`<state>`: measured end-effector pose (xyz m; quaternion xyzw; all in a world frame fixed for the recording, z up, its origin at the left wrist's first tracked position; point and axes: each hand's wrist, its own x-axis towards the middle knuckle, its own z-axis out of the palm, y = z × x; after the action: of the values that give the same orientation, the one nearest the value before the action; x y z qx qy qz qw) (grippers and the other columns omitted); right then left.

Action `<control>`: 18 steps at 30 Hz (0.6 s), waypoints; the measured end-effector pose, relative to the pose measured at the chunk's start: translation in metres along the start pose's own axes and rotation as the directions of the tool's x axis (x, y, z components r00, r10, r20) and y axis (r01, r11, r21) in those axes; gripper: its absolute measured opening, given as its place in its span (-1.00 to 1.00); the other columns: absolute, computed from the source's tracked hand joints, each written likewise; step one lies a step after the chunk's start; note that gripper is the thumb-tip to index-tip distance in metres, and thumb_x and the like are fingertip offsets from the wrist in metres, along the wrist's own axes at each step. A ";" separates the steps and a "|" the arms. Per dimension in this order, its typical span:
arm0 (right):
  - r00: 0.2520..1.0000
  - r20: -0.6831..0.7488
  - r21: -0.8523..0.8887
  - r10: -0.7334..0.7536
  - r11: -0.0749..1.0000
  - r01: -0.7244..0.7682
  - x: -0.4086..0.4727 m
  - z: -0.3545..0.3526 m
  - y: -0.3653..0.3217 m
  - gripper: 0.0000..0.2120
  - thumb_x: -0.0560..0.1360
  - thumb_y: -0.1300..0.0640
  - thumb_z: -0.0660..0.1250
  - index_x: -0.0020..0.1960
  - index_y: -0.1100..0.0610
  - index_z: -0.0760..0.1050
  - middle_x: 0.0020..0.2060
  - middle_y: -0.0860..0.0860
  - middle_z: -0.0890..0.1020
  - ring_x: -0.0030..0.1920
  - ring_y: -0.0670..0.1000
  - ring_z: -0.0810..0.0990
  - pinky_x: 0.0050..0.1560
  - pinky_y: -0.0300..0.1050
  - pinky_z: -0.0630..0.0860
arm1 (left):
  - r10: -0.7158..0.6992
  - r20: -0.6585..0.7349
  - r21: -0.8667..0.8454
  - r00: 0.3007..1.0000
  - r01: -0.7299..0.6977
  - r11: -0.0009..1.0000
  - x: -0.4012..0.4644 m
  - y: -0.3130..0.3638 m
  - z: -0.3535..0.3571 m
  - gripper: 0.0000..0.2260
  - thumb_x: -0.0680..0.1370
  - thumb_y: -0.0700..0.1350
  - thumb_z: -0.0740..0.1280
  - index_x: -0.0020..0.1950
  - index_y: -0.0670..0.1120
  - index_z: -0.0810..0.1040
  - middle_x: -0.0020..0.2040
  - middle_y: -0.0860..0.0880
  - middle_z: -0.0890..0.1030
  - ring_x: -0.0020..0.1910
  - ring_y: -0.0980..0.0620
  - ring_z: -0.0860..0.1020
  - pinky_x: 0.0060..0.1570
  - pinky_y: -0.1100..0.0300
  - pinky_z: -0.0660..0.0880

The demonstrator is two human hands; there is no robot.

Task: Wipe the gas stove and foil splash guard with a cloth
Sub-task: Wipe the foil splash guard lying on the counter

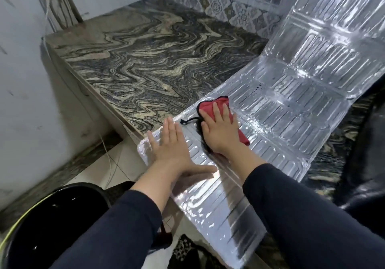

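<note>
The embossed foil splash guard [291, 106] lies unfolded across the marbled counter, its near end hanging over the counter's front edge and its far end leaning up at the right. My right hand [220, 131] presses flat on a red cloth [210, 107] with black trim, which rests on the foil. My left hand [173, 148] lies flat with fingers spread on the foil's near left corner, holding nothing. The gas stove shows only as a dark shiny shape [366, 164] at the right edge.
The swirled grey stone counter [145, 60] stretches to the left and back, bounded by a patterned tile backsplash [218, 6]. A black bucket [52, 216] with water stands on the floor at the lower left. A white wall [20, 60] closes the left side.
</note>
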<state>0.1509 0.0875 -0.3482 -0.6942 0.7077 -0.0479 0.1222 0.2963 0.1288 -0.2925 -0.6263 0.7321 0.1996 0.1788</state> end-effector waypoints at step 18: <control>1.000 -0.015 -0.091 0.000 0.996 -0.001 0.067 -0.031 0.092 -0.53 0.57 -0.23 -0.15 0.47 -0.28 0.07 0.56 -0.04 0.02 0.55 0.08 -0.11 0.44 0.34 -0.24 | 0.066 0.021 -0.026 0.998 -0.065 0.998 0.018 -0.023 0.019 0.45 -0.05 0.66 0.17 0.44 -0.16 -0.48 0.41 -0.10 -0.60 0.42 -0.09 -0.53 0.36 -0.29 -0.36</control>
<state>0.0539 0.0210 -0.3473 -0.6985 0.7102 -0.0208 0.0853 0.3169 0.1207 -0.3198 -0.6020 0.7476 0.2216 0.1720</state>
